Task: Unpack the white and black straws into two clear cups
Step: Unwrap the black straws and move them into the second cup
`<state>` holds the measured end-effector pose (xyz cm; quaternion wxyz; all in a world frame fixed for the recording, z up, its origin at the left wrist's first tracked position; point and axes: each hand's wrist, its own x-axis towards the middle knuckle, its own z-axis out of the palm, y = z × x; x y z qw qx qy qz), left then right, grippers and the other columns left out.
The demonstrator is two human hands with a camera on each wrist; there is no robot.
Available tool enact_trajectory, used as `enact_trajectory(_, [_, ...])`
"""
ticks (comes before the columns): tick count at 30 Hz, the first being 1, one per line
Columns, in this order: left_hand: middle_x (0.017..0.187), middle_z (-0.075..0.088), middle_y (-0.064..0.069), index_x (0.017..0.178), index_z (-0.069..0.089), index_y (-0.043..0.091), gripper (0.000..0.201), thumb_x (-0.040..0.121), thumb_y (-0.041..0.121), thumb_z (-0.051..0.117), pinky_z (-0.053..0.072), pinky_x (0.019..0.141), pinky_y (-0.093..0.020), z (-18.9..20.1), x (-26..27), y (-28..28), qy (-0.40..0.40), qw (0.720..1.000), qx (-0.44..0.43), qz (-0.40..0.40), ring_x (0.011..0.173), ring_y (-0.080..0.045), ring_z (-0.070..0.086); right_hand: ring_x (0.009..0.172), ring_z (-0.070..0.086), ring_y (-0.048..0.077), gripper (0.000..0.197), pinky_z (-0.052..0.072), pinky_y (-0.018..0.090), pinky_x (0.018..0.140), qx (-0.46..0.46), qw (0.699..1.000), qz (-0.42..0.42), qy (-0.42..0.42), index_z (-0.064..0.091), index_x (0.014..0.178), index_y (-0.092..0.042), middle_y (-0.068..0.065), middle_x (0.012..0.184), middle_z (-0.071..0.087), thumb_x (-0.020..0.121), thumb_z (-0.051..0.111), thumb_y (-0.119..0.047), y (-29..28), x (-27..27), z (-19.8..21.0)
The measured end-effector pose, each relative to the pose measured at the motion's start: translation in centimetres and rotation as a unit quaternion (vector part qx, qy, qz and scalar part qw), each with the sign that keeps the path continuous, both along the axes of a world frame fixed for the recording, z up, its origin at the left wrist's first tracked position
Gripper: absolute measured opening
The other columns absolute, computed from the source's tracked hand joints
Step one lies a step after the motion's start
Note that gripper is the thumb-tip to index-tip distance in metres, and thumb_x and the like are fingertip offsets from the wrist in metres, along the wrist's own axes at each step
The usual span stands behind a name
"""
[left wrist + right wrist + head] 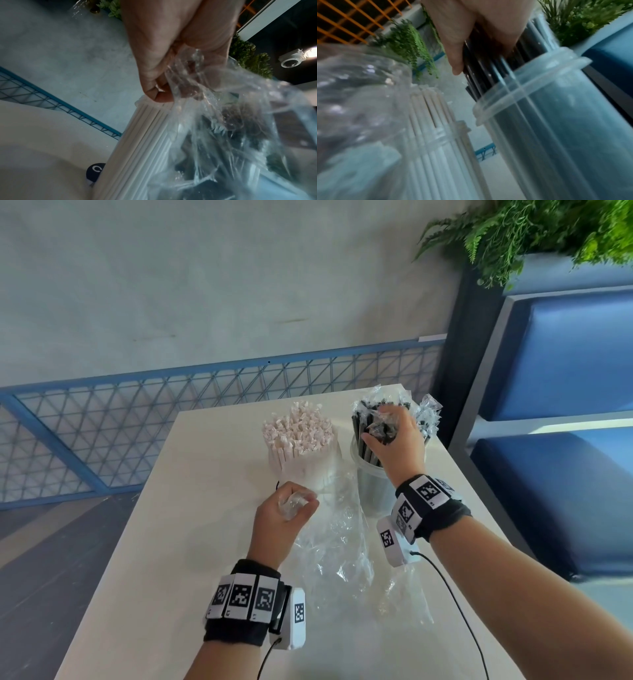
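White paper-wrapped straws (298, 436) stand upright in a clear cup (447, 135) at the table's far middle. To their right, black straws (368, 446) stand in a second clear cup (371, 477). My right hand (387, 436) grips a bundle of those black straws (481, 75) above the cup's rim (522, 88). My left hand (291, 505) holds the bunched end of a clear plastic bag (339, 546), which trails across the table toward me. In the left wrist view the bag (214, 108) hangs from the fist beside the white straws (142, 135).
The white table (171, 542) ends close behind the cups. A blue mesh railing (137, 419) runs beyond its far and left sides. Blue cushioned seating (565, 405) stands to the right, and a green fern (531, 231) hangs above it. A cable (455, 601) runs from my right wrist.
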<state>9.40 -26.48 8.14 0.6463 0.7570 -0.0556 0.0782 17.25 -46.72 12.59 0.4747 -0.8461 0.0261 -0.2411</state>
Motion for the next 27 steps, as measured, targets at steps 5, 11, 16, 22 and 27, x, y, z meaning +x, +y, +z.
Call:
enact_trajectory(5, [0.083,0.070,0.004,0.081,0.065,0.012,0.006,0.080,0.008,0.070,0.050,0.084,-0.027,0.5,-0.3,-0.1,0.003,1.000,-0.003,0.007,0.087,-0.011,0.065,0.122,0.047,0.024,0.035,0.039,0.039,0.105,-0.139,0.986,0.058,-0.069,0.055,0.124,-0.011,0.008,0.130,0.054,0.089,0.051,-0.005,-0.1,0.1,-1.0])
enact_trajectory(11, [0.081,0.069,0.001,0.082,0.064,0.005,0.004,0.081,0.002,0.066,0.048,0.081,-0.015,2.3,-1.6,-0.6,-0.065,0.996,-0.053,0.027,0.083,-0.009,0.063,0.139,0.028,0.016,0.052,0.018,0.031,0.115,-0.195,0.973,0.082,-0.091,0.038,0.139,-0.015,0.000,0.147,0.037,0.092,0.044,-0.037,-0.4,-2.2,-1.5])
enact_trajectory(16, [0.076,0.070,0.009,0.080,0.065,0.022,0.009,0.081,0.014,0.067,0.051,0.073,-0.016,3.3,-2.8,0.3,-0.112,0.974,-0.162,0.111,0.073,-0.007,0.062,0.119,0.045,-0.001,0.058,0.037,0.018,0.099,-0.004,0.986,0.160,-0.045,0.044,0.128,-0.025,-0.009,0.129,0.047,0.084,0.041,-0.062,-1.5,-8.3,-4.0])
enact_trajectory(22, [0.073,0.067,0.008,0.074,0.062,0.028,0.007,0.072,0.034,0.065,0.054,0.066,-0.019,2.6,-3.5,0.6,-0.061,0.926,-0.321,0.188,0.066,-0.008,0.063,0.112,0.060,0.014,0.102,0.049,0.032,0.089,0.302,0.893,0.250,0.220,0.028,0.137,-0.038,-0.003,0.124,0.059,0.051,0.060,-0.082,-2.4,-11.4,-7.4])
enact_trajectory(27, [0.112,0.053,-0.006,0.083,0.062,0.021,0.019,0.072,0.032,0.072,0.042,0.092,-0.009,-0.2,-4.0,1.0,-0.053,0.952,-0.089,0.288,0.096,0.012,0.050,0.081,0.069,0.010,0.038,0.055,0.031,0.075,0.278,0.917,0.202,0.202,0.041,0.125,-0.020,0.007,0.090,0.062,0.090,0.055,-0.020,-1.7,-10.9,-7.0])
